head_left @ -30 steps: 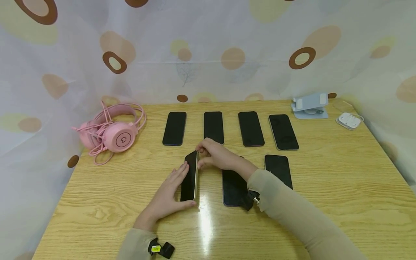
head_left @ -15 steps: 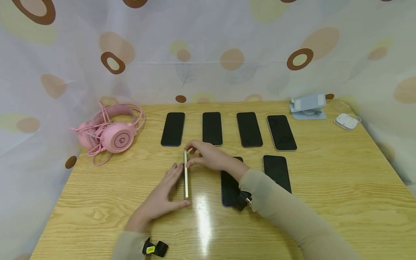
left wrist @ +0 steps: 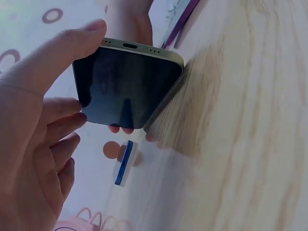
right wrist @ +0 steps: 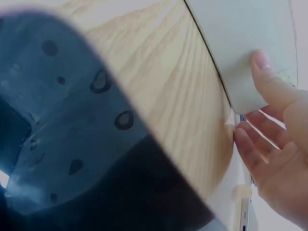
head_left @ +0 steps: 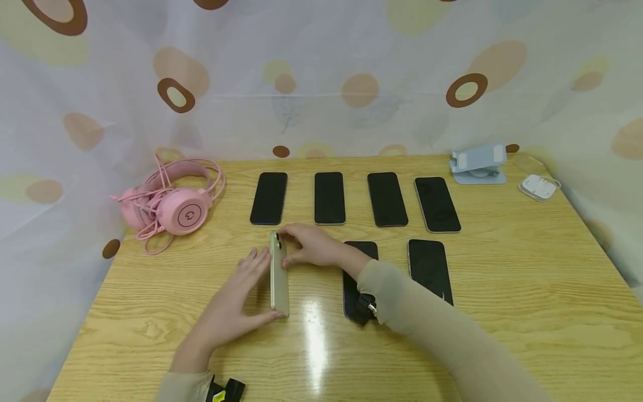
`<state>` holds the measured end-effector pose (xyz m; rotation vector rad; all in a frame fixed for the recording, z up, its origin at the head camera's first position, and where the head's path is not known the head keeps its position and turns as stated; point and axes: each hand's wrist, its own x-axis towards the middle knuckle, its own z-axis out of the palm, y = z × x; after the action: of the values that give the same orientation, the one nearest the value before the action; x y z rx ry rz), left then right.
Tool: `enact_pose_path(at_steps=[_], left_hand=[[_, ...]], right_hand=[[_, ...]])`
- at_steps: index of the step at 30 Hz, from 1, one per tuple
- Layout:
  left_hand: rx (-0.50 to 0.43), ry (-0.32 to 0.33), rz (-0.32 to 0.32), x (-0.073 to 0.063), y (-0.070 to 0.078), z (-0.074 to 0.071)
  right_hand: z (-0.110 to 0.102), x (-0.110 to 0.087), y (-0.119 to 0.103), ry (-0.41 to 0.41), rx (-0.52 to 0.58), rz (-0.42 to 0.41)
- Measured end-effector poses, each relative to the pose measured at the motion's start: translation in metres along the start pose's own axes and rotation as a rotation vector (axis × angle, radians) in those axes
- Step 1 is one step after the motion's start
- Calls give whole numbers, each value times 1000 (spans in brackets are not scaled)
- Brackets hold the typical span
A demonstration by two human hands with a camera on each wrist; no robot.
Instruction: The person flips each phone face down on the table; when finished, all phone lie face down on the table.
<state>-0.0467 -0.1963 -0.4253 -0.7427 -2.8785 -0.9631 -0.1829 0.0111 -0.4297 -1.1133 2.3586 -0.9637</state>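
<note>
A smartphone [head_left: 279, 279] with a pale gold back stands on its long edge on the table, its back turned to the right. My left hand [head_left: 226, 304] holds it from the left, thumb at its near end and fingertips by the upper edge. The left wrist view shows the dark screen [left wrist: 120, 86] facing that palm. From the right, my right hand [head_left: 311, 245] grips the far end, with the thumb [right wrist: 264, 72] on the back and the fingers around the end. Beneath my right wrist lies a dark smartphone [head_left: 354, 282], partly covered.
Several dark phones lie in a back row, among them a phone [head_left: 268, 198] at its left end. Another phone [head_left: 430, 268] lies at front right. Pink headphones [head_left: 183, 211] sit at left. A light-blue stand [head_left: 479, 162] and white earphones [head_left: 538, 187] are at back right.
The gold smartphone has turned from screen-visible, through edge-on, to showing its back, and shifted left. Both hands have moved left with it.
</note>
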Motion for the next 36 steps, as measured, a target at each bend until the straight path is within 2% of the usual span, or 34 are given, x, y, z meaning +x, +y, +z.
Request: enact_pose_path(at_steps=[8, 15, 22, 26, 31, 36], left_hand=[[141, 102, 156, -5, -6, -4], [177, 138, 200, -4, -7, -4], [216, 138, 210, -5, -6, -5], [244, 118, 200, -8, -8, -5], [267, 66, 158, -10, -13, -1], [300, 9, 115, -6, -15, 2]], right_hand=[[0, 1, -5, 1, -13, 16], [-4, 1, -5, 8, -12, 20], [-3, 3, -4, 14, -39, -12], [0, 5, -6, -2, -89, 2], [-1, 5, -4, -34, -115, 35], [-2, 4, 1, -30, -122, 34]])
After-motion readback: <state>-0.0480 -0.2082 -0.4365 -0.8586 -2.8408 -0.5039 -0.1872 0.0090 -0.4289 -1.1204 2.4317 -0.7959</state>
